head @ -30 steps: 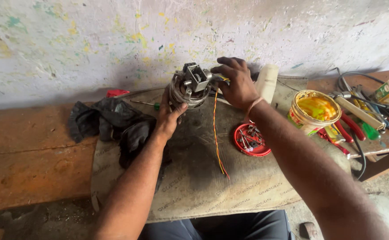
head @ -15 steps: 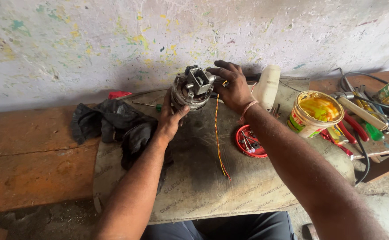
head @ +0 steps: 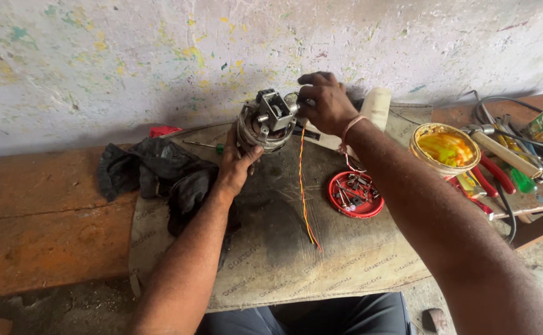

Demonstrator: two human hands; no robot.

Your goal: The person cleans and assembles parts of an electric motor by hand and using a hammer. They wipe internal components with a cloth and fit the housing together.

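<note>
Two bare hands work on a small electric motor (head: 264, 126) held near the wall end of the counter (head: 48, 217), above a sheet of brown cardboard (head: 271, 248). The left hand (head: 237, 164) cups the motor's round body from below, fingers curled around it. The right hand (head: 324, 102) grips the top edge of the motor beside its grey metal bracket, fingers bent over it. Thin red and yellow wires (head: 305, 192) trail from the motor down across the cardboard. A dark cloth (head: 159, 170) lies just beside the left wrist. A red lid holding screws (head: 355, 193) sits under the right forearm, with a yellow tub (head: 444, 149) and red-handled pliers (head: 492, 174) further right.
</note>
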